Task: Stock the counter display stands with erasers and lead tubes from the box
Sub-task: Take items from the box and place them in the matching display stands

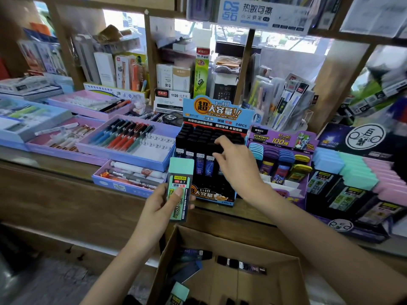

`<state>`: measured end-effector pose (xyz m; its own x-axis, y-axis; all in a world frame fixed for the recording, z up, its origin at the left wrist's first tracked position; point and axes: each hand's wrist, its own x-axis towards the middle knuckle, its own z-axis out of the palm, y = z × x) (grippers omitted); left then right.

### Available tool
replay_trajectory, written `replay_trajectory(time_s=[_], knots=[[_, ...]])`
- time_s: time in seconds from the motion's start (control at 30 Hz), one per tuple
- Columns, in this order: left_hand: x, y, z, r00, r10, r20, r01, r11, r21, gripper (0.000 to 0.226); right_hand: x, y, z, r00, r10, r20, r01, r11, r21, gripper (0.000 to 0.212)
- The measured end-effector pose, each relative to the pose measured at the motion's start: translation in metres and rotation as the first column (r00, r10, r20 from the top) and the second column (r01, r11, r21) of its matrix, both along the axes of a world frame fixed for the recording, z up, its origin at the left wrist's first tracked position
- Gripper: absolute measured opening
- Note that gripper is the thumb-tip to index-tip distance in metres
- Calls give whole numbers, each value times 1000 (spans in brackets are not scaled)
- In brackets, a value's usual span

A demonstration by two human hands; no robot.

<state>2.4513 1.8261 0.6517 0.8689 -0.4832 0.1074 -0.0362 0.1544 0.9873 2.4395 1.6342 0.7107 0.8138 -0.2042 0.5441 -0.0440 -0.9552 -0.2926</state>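
The left hand [161,204] gripped a green lead tube [180,190] above the box [220,238]. The right hand [235,166] curled onto black tubes [198,138] in the blue stand [217,113]; whether it pinched one was unclear. Each tube wanted pressing straight down, upright.

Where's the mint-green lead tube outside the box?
Head view, left of centre: the left hand holds the lead tube upright, beside the blue display stand, above the cardboard box.

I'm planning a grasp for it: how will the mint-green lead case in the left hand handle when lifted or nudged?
The mint-green lead case looks like stiff plastic, probably light: the left hand holds it by thumb and fingers alone. Its flat, boxy sides should stop rolling. Stood on end it may tip, being tall and thin.
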Motion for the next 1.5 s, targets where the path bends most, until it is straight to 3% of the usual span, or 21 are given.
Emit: replay_trajectory(time_s=[0.1, 0.17, 0.27, 0.37, 0.43, 0.53, 0.67, 0.73, 0.83, 1.0, 1.17, 1.27, 1.5], knots=[[-4, -7, 7, 998, -44, 36, 44, 999, 1, 26, -7, -1, 11, 999, -6, -35, 6, 1000, -3, 34], [-7, -14, 12, 995, -73, 65, 73, 997, 4, 28, -18, -1, 17, 998, 66, -22, -60, 977, 205, 27], [-11, -27, 18, 987, -115, 109, 114, 993, 15, 29, -40, -5, 25, 976, 215, 13, -176, 760, 626, 17], [-19, -45, 22, 979, -162, 122, 161, 987, 13, 33, -58, -17, 30, 954, 300, 27, -226, 652, 723, 12], [-26, -59, 25, 970, -183, 162, 179, 983, 43, 29, -70, -27, 32, 950, 310, 40, -240, 641, 729, 4], [-38, -84, 29, 940, -239, 245, 219, 970, 106, 20, -93, -47, 37, 954, 297, 45, -237, 653, 720, 9], [-54, -120, 32, 875, -348, 336, 284, 932, 226, 29, -129, -83, 49, 971, 228, 64, -205, 673, 711, 16], [-59, -138, 32, 806, -391, 444, 225, 896, 382, 40, -149, -104, 57, 984, 165, 74, -171, 714, 679, 18], [-62, -163, 28, 658, -449, 605, 71, 836, 544, 38, -177, -136, 67, 997, 55, 55, -77, 789, 610, 17], [-69, -189, 18, 568, -484, 666, 7, 812, 584, 35, -212, -177, 66, 995, -102, -5, 95, 899, 428, 6], [-82, -203, 8, 440, -509, 740, -110, 787, 607, 33, -220, -187, 46, 986, -150, -79, 167, 936, 309, 14], [-84, -207, 7, 414, -497, 763, -154, 788, 597, 32, -220, -186, 38, 982, -174, -79, 186, 964, 189, 18], [-82, -211, 13, 417, -514, 750, -178, 762, 622, 29, -219, -189, 33, 984, -161, -83, 178, 944, 278, 18]])
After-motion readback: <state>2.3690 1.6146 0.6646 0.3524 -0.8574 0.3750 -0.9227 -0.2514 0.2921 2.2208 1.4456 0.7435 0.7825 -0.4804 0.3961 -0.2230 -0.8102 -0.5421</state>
